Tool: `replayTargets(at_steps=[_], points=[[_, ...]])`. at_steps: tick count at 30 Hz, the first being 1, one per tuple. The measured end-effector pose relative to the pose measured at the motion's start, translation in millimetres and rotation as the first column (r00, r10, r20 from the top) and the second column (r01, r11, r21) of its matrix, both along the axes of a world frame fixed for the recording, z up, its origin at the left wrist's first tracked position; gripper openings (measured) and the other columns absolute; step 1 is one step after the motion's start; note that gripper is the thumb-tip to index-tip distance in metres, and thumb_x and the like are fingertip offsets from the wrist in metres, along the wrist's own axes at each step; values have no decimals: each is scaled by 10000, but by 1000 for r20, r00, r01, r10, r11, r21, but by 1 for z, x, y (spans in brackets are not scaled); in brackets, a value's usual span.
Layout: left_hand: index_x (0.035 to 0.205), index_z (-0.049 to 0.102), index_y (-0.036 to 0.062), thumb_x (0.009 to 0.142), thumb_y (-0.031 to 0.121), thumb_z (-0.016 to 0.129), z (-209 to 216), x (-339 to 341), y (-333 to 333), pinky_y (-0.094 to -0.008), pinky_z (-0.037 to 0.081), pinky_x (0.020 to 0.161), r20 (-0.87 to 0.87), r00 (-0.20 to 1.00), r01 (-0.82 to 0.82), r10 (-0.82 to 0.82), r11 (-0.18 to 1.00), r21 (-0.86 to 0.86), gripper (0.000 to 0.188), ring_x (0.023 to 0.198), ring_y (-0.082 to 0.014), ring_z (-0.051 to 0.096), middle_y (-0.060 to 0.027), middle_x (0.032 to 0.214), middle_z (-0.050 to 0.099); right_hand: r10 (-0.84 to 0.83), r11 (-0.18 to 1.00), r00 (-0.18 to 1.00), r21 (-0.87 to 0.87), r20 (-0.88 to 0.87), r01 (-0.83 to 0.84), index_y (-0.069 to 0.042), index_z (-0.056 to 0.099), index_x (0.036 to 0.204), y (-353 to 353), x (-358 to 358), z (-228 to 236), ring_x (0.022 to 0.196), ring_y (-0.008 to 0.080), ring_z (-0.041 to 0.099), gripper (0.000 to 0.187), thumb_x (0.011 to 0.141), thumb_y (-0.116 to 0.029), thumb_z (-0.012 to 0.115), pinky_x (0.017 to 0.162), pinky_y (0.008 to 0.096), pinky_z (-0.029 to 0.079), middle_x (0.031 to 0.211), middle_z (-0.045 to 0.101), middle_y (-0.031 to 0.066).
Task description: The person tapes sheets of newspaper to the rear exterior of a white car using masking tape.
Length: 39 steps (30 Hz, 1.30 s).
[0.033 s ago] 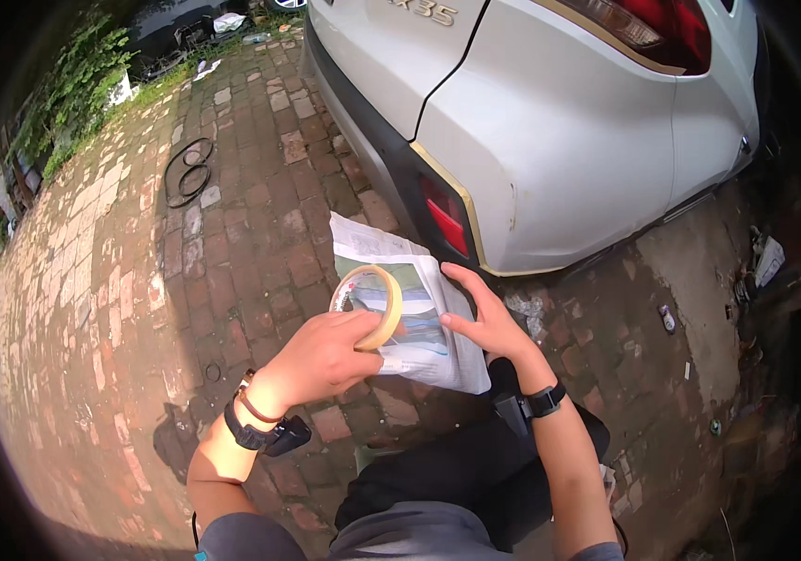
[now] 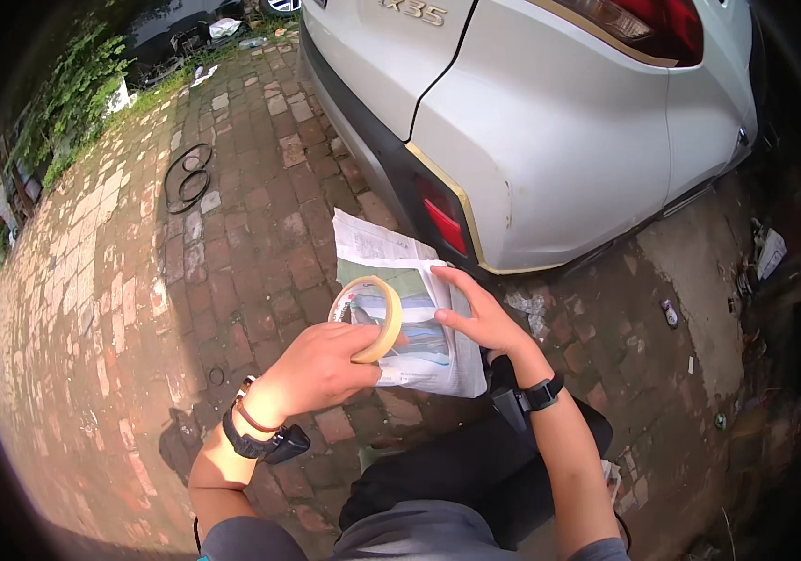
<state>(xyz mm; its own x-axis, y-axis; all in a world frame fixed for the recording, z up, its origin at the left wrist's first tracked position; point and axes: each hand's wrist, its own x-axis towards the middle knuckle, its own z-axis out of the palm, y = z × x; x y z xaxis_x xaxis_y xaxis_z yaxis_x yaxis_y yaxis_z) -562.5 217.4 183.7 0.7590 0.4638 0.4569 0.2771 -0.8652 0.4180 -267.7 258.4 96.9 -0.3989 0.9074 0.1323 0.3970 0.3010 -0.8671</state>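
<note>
My left hand point(image 2: 325, 360) is closed on a roll of pale yellow masking tape point(image 2: 388, 323), its fingers at the ring's near side and a fingertip showing beyond it. Directly under the roll is a folded sheet of newspaper point(image 2: 372, 241) with printed pictures and text. My right hand point(image 2: 484, 318) holds the newspaper at its right side, thumb and forefinger apart on the paper; its other fingers are mostly hidden. Just beyond the paper stands the rear corner of a white car point(image 2: 550, 140). Tan masking tape point(image 2: 440, 168) lines the edge around its red bumper reflector point(image 2: 440, 213).
A tail light point(image 2: 648, 28) edged with tape is at the top right. Brick paving point(image 2: 241, 243) spreads to the left, where a black looped belt or hose point(image 2: 190, 178) lies. Crumpled clear plastic point(image 2: 528, 309) sits right of my hand. Green plants point(image 2: 73, 84) grow at the far left.
The tape roll and my left hand have dropped slightly nearer to me. The newspaper's far part and my right hand have shifted a little. Both grips look the same.
</note>
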Motion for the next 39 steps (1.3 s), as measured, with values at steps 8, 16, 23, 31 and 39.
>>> replayTargets(at_steps=[8,16,23,31,39], points=[[762,668,17,636,-29,722,15,-19,-42,-336,539,648,-172,983,-98,65,977,-188,145,731,-230,656,-159,1223,687,-78,949,990,-313,-119,37,-11,556,1352,-10,8,-65,1243,270,593,525,993,-391,609,1058,379,446,1304,632,171],[968,740,6,773,-48,727,-39,-34,-35,-330,548,810,-63,905,-407,420,814,-415,203,909,-202,692,-128,1245,667,-260,918,924,-367,-280,147,-61,671,915,-29,41,-80,759,53,536,143,899,-185,740,680,241,433,859,629,-39],[1025,729,0,870,25,709,-93,-41,1,-328,522,763,-225,858,-510,461,713,-482,158,850,-265,674,-133,954,695,-474,837,800,-470,-368,280,-14,549,1320,-55,74,-60,840,96,650,534,855,-106,794,763,250,506,938,692,33],[1022,734,32,790,-36,722,-94,-27,-24,-344,530,763,-328,907,-394,263,805,-444,242,852,-277,684,-104,966,702,-85,962,990,-268,-115,51,-5,650,843,-165,60,-30,684,164,556,205,809,-133,807,640,291,448,732,572,45],[1051,748,27,887,135,724,-122,-50,-44,-338,521,795,-389,906,-413,165,537,-735,198,828,-211,680,-111,947,702,30,999,1000,-40,-10,-30,-98,633,922,-263,26,-38,882,262,601,136,803,-101,701,766,376,512,890,600,40]])
